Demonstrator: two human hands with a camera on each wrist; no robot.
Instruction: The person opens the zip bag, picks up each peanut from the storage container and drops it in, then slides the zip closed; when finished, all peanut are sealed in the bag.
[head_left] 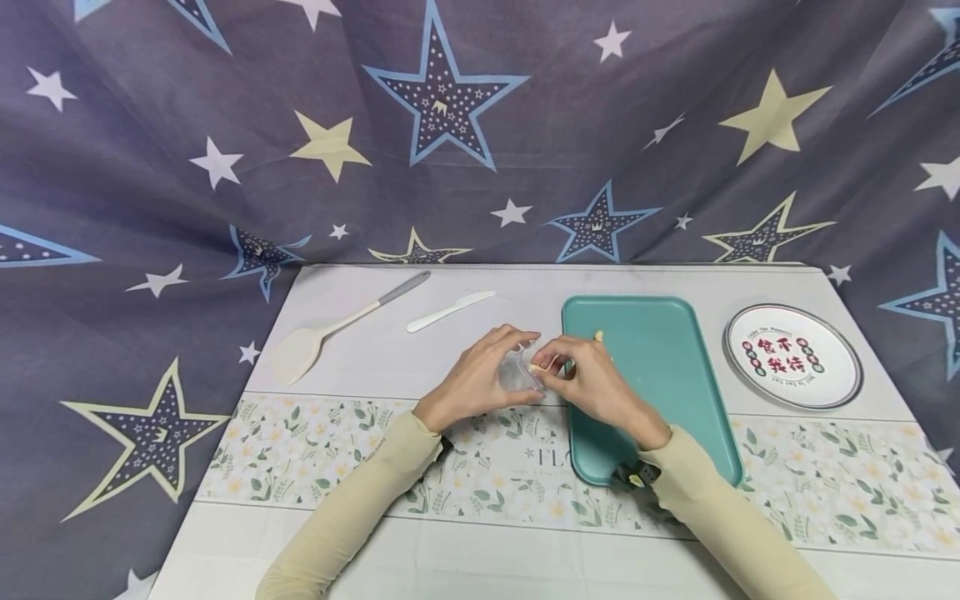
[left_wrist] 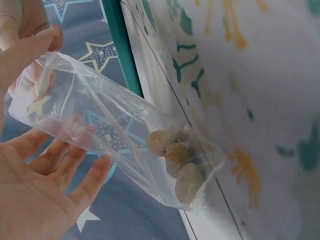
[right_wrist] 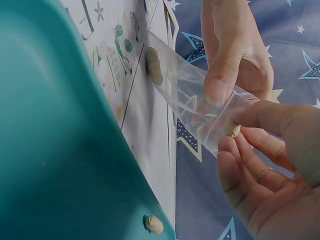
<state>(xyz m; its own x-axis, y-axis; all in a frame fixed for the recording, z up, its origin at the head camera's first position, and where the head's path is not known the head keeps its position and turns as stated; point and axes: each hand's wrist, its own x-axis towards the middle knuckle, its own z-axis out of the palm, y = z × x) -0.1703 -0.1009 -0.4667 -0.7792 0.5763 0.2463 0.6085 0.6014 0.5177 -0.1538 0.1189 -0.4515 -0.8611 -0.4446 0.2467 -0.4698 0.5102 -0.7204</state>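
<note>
My left hand (head_left: 474, 373) holds a clear plastic zip bag (left_wrist: 117, 112), thumb on one side and fingers on the other. Several unshelled peanuts (left_wrist: 178, 159) lie at the bag's closed lower end. At the bag's mouth my right hand (head_left: 588, 379) pinches a peanut (right_wrist: 233, 129) between thumb and fingertips. Beneath the right hand is a teal tray (head_left: 667, 358). One more peanut (right_wrist: 154, 224) rests on that tray near its edge, partly hidden by the hand in the head view.
A spatula (head_left: 303, 350) with a grey handle end and a white plastic knife (head_left: 450, 312) lie at the back left. On the right stands a round white plate (head_left: 795, 392) with red lettering. A starry curtain (head_left: 465, 208) hangs behind the table.
</note>
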